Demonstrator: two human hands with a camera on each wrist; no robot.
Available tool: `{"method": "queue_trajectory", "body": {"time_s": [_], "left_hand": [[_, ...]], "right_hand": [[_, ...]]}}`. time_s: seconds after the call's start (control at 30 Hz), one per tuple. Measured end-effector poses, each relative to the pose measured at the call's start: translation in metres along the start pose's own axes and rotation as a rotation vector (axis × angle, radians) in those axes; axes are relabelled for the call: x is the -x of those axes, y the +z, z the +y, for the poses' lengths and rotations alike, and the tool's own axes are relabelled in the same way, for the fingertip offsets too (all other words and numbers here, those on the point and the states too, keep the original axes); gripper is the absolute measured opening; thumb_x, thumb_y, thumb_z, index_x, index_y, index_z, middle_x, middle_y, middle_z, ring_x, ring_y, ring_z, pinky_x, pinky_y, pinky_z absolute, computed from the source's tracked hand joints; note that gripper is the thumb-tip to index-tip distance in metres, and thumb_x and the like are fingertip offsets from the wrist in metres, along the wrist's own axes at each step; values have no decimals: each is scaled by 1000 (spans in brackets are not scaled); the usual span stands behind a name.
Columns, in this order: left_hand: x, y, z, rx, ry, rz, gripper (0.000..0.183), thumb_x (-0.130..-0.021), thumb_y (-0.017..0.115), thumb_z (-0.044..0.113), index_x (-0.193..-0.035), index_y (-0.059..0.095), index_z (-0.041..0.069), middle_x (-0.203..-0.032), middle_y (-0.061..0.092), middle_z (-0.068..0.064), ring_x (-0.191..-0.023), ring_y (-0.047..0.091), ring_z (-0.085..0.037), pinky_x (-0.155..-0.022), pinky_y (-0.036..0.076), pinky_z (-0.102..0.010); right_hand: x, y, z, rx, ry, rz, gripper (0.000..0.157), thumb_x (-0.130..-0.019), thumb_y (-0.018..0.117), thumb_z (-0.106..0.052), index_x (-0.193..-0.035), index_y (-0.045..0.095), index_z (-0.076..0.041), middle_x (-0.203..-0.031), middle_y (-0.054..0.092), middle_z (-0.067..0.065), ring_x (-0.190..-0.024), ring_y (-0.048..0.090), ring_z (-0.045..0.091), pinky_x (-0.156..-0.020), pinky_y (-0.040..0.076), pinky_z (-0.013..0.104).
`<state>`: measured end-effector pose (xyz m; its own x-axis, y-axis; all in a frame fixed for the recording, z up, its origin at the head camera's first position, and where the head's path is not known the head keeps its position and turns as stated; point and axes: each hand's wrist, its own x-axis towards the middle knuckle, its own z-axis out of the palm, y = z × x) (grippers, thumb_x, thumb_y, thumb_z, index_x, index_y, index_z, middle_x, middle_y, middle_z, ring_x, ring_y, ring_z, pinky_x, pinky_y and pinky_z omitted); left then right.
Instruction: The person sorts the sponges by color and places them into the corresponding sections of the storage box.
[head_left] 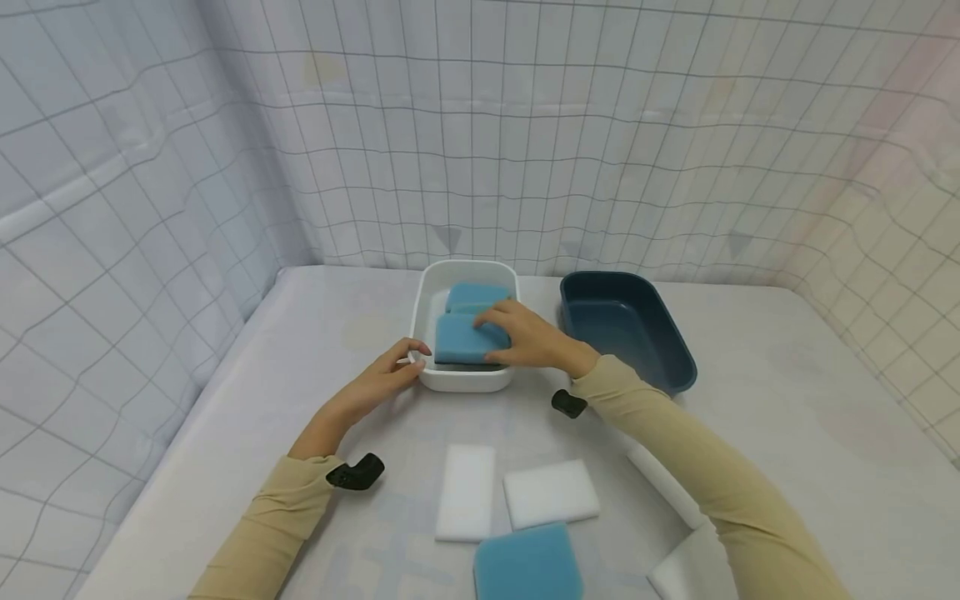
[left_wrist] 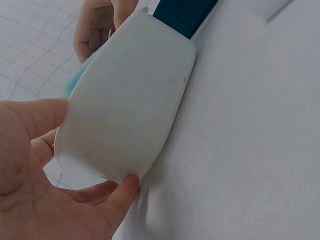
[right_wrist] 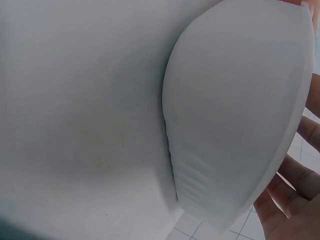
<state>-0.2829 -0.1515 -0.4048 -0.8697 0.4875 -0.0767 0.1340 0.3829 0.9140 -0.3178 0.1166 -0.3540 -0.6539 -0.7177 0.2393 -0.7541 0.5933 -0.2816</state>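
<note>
A white tub (head_left: pixel 468 382) stands at the back of the table with two blue sponges in it. The nearer blue sponge (head_left: pixel 459 337) has a dark underside and overlaps the farther blue sponge (head_left: pixel 474 295). My left hand (head_left: pixel 386 375) grips the tub's near left corner; the left wrist view shows its thumb and fingers on either side of the tub wall (left_wrist: pixel 125 95). Reaching over the tub's right side, my right hand (head_left: pixel 536 337) holds the nearer sponge, fingers bent over its top and thumb at its near edge. In the right wrist view the wall (right_wrist: pixel 230 100) hides the sponge and fingertips.
Right of the white tub stands a dark blue tub (head_left: pixel 615 325). Toward the front lie a white block (head_left: pixel 467 492), another white block (head_left: pixel 551 493) and a blue sponge (head_left: pixel 528 562). More white pieces (head_left: pixel 693 562) lie partly under the right sleeve. Grid-patterned cloth walls surround the table.
</note>
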Motion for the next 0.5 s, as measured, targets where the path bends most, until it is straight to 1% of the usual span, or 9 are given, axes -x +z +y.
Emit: {"method": "queue_trajectory", "body": {"time_s": [0.1,0.2,0.37,0.5], "left_hand": [[0,-1,0,2,-1,-2,35,-97,43,36,-125,37,16,-136,34,-14,-116,45,-27,-92,37,-33],[0,-1,0,7,0,2,36,-97,43,36,-125,37,15,-131,36,-13,-113,45,-25,-91,37,-32],[1,-1,-1,12,-12,9,34,-97,44,37,-124,38,17,-121,37,-10,-107,45,-24,-88,36,-30],[1,1,-1,12,-12,6,34,-97,44,37,-124,38,17,-120,38,-10,-108,45,-24,-88,36,-31]], "right_hand": [[0,1,2,0,24,-24,44,-78,74,-24,-116,58,-9,-119,58,12,-116,50,26,-106,36,41],[-2,2,2,10,24,-33,46,-76,75,-26,-116,59,-9,-118,58,12,-116,50,25,-106,36,41],[-3,4,0,73,12,-39,50,-72,79,-25,-115,58,-10,-115,56,12,-111,50,24,-99,42,37],[-3,5,0,110,19,-25,51,-68,82,-21,-111,58,-9,-112,54,13,-107,49,25,-92,45,36]]}}
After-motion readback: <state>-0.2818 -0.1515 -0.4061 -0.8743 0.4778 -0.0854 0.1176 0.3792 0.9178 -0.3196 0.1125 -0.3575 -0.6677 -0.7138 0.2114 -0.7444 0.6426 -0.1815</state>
